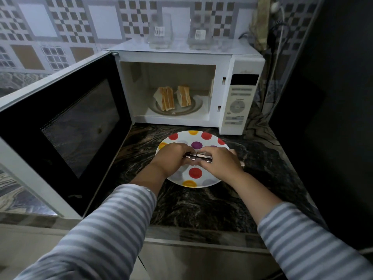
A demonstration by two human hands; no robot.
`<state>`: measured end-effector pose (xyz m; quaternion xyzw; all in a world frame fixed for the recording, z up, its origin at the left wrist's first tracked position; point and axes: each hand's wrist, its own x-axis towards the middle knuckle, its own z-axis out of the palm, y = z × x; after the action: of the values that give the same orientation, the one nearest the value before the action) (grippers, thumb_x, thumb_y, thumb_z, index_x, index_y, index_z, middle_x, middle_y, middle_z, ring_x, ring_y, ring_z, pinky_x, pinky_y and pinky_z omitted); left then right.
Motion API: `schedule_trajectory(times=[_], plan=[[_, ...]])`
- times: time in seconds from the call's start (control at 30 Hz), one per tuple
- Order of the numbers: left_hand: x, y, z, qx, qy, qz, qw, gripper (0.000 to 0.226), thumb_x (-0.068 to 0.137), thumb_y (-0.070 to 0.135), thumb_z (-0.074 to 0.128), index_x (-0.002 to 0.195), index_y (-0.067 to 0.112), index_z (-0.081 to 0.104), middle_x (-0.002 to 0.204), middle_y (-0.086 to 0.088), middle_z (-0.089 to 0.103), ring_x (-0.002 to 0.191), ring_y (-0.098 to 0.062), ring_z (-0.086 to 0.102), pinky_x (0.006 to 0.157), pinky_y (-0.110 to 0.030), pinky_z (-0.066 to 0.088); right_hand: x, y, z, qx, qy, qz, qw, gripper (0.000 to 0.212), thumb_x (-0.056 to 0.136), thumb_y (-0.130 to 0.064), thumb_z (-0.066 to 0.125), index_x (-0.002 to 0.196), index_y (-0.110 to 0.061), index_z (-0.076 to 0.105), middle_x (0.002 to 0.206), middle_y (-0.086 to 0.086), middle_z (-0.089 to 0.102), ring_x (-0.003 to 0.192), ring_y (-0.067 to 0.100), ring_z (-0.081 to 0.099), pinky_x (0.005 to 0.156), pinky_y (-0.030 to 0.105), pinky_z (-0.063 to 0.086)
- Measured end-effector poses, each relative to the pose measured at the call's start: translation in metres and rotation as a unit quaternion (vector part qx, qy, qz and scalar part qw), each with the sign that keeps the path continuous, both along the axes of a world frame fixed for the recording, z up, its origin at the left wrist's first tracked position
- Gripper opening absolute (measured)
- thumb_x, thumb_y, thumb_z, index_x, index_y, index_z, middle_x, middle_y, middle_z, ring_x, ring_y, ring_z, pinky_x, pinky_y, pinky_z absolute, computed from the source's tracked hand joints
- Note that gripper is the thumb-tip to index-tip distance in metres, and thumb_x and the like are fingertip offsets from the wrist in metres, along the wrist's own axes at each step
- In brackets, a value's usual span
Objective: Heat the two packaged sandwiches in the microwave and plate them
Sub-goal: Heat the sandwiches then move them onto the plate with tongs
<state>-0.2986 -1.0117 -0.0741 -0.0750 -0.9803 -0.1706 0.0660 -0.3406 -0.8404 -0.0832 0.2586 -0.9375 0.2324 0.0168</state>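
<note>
Two unwrapped sandwich halves, the left sandwich (165, 99) and the right sandwich (184, 95), stand on the glass turntable (194, 107) inside the white microwave (226, 63). Its door (66, 126) is swung wide open to the left. In front of it a white plate with coloured dots (201, 139) lies on the dark counter. Over the plate my left hand (174, 157) and my right hand (219, 161) both grip a shiny metal utensil (198, 156), possibly tongs; most of it is hidden by my fingers.
Two clear glass containers (160, 31) with labels stand on top of the microwave. Cables (271, 77) hang down at its right. A dark appliance wall (333, 98) borders the counter on the right. The dark marbled counter (201, 205) continues toward me.
</note>
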Motion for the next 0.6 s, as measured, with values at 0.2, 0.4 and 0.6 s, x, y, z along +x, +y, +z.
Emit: schedule_trajectory(times=[0.2,0.4,0.6], plan=[[0.004,-0.003,0.001,0.007,-0.010,0.005,1.000,0.036,0.085,0.028,0.070,0.120,0.019,0.065,0.112,-0.005,0.068,0.100,-0.022,0.061,0.084,-0.030,0.046,0.000,-0.003,0.001,0.007,0.011,0.005,1.000,0.041,0.083,-0.056,0.061,0.119,-0.037,0.061,0.112,-0.009,0.069,0.110,0.015,0.060,0.097,0.037,0.034],[0.009,-0.017,0.005,-0.008,-0.013,0.043,0.999,0.036,0.087,0.026,0.067,0.123,0.020,0.064,0.120,-0.002,0.066,0.109,-0.022,0.058,0.088,-0.026,0.040,0.003,0.018,0.014,0.083,-0.011,-0.014,0.996,0.026,0.081,-0.049,0.054,0.102,-0.034,0.051,0.103,-0.011,0.066,0.105,0.019,0.059,0.105,0.042,0.027],[0.014,-0.020,0.004,0.008,-0.002,0.046,0.999,0.037,0.087,0.027,0.068,0.123,0.022,0.064,0.121,0.000,0.066,0.110,-0.021,0.058,0.087,-0.025,0.039,0.009,0.009,0.027,0.118,0.018,0.027,0.992,0.045,0.087,-0.043,0.053,0.127,-0.025,0.045,0.125,-0.005,0.057,0.117,0.019,0.052,0.108,0.044,0.030]])
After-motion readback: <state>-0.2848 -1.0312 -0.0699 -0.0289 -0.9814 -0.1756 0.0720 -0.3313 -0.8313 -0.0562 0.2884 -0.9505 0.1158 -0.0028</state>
